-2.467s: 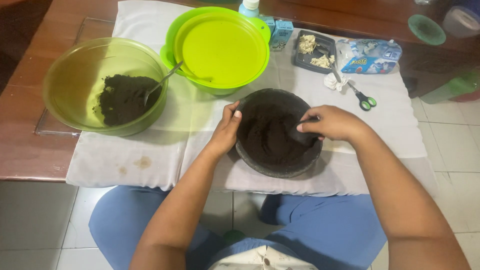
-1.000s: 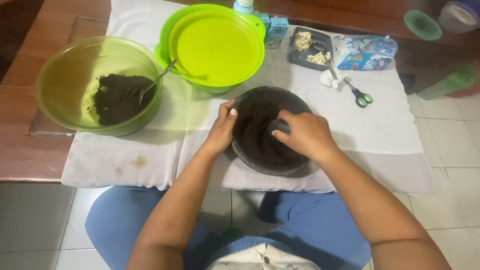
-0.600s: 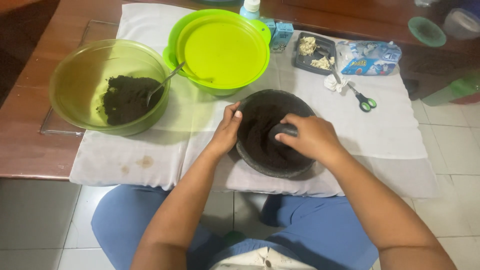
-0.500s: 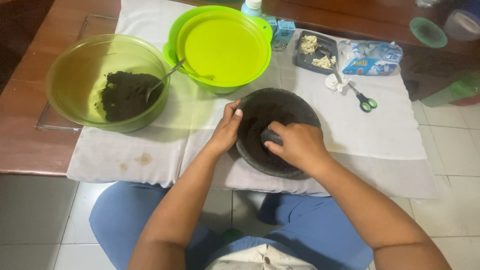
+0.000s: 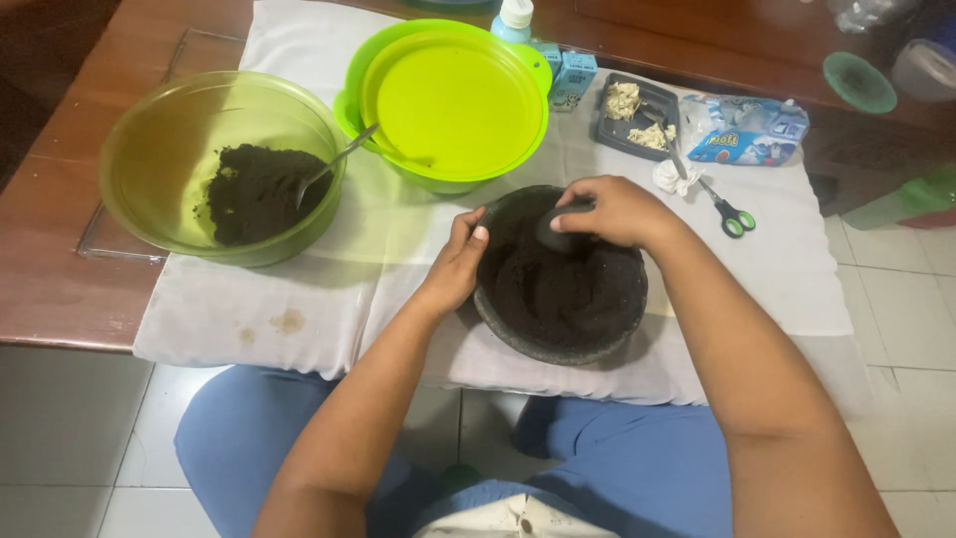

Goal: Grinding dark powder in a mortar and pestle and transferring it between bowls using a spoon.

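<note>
A dark stone mortar (image 5: 558, 344) sits on a white cloth (image 5: 329, 299) at the table's near edge, filled with dark crumbly powder (image 5: 558, 294). My left hand (image 5: 456, 261) grips the mortar's left rim. Over the far part of the bowl my right hand (image 5: 617, 209) is closed around a dark stone pestle (image 5: 554, 231), whose end presses into the powder.
A translucent green bowl (image 5: 169, 159) at the left holds more dark powder and a metal spoon (image 5: 334, 161). A lime-green bowl with its lid (image 5: 453, 95) stands behind the mortar. Further right lie a black tray (image 5: 637, 115), a blue packet (image 5: 752, 130) and green-handled scissors (image 5: 727, 211).
My right hand with the pestle has circled inside the mortar, from its right side to the middle and now to the far rim. My left hand stays on the left rim.
</note>
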